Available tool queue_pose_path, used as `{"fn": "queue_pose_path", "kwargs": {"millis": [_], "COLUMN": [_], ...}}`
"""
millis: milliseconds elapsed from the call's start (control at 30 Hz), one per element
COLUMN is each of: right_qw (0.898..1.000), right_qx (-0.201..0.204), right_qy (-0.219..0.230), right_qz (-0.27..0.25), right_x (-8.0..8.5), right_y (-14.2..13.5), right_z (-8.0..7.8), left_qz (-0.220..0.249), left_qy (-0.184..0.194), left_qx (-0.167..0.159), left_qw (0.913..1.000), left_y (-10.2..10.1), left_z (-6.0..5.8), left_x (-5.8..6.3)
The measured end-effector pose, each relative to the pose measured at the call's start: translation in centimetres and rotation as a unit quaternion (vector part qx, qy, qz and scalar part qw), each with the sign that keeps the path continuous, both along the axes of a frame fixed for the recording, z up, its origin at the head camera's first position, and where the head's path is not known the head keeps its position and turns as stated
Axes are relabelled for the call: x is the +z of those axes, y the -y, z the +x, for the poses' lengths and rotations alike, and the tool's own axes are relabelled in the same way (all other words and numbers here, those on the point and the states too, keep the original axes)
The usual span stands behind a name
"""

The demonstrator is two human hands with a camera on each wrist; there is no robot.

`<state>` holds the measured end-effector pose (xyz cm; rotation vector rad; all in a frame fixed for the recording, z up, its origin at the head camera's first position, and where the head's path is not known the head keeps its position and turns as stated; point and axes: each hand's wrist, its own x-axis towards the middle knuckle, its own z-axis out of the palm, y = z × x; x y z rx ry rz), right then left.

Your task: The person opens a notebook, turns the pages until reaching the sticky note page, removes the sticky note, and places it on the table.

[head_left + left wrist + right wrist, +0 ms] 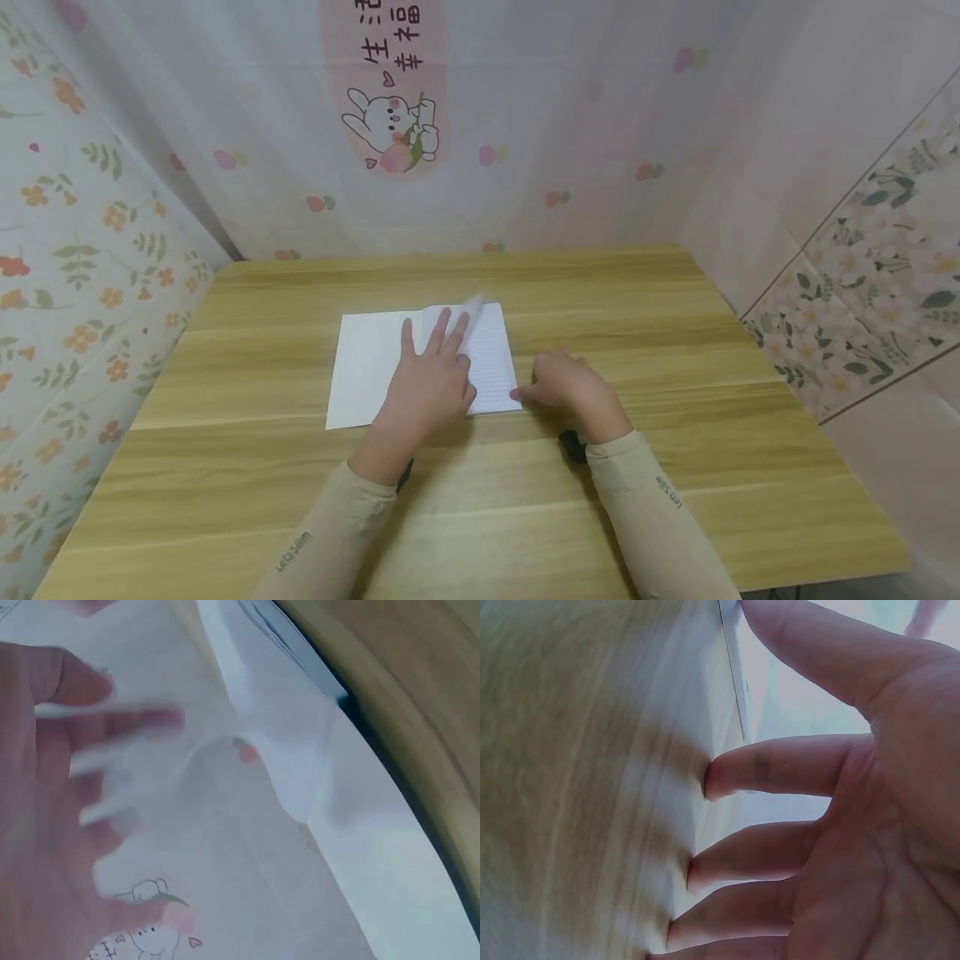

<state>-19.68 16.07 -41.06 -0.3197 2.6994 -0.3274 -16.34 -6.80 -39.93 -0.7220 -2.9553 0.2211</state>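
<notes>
Head view: left hand (429, 379) spread over the open notebook (366, 362), mid-table (660, 350). Right hand (573, 383) apart, unclenched, thumb at the notebook's near right corner, fingertips (720, 778) on wood. Pages likely light, limp, easily creased; best held by outer edges. Table edges well apart; sideways room ample.

From here I've got a white notebook (388, 354) lying open on the wooden table (480, 500), blank left page (356, 371), lined right page (493, 362), one blurry sheet (472, 313) lifted between.
</notes>
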Motion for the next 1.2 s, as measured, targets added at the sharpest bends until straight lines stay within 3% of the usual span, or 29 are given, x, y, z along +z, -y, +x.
{"fn": "queue_pose_path", "kwargs": {"millis": [167,267,333,467,600,733,867,967,1200], "right_qw": [1.000,1.000,1.000,1.000,1.000,1.000,1.000,1.000,0.999], "right_qx": [-0.002,-0.004,-0.007,-0.009,-0.009,-0.010,-0.003,0.001,0.004], "right_qy": [0.008,0.010,0.011,0.011,0.015,0.019,0.020,0.022,0.039], "right_qz": [-0.004,-0.004,-0.003,-0.005,-0.003,0.002,0.005,0.004,-0.019], "right_x": [0.2,0.2,0.2,0.1,0.0,0.1,0.3,0.4,0.5], "right_y": [0.1,0.0,-0.1,-0.1,-0.1,0.0,0.0,-0.1,0.1], "right_z": [0.2,0.3,0.3,0.1,0.0,-0.2,-0.1,-0.1,-0.3], "left_qz": [-0.009,-0.011,-0.012,-0.022,0.000,0.059,0.102,0.107,0.109], "left_qy": [-0.108,-0.119,-0.099,-0.026,0.043,0.120,0.203,0.229,0.229], "left_qx": [0.049,0.055,0.043,0.011,0.034,0.061,0.063,0.051,0.048], "left_qw": [0.9929,0.9913,0.9940,0.9994,0.9985,0.9892,0.9718,0.9661,0.9661], "left_y": [1.9,3.1,3.6,3.9,4.0,4.3,4.7,5.0,5.4], "left_z": [-0.2,-0.1,0.1,0.5,0.8,0.8,0.5,0.0,-1.5], "left_x": [-0.5,-1.0,-1.2,-1.7,-1.8,-2.1,-2.1,-1.8,-1.3]}}
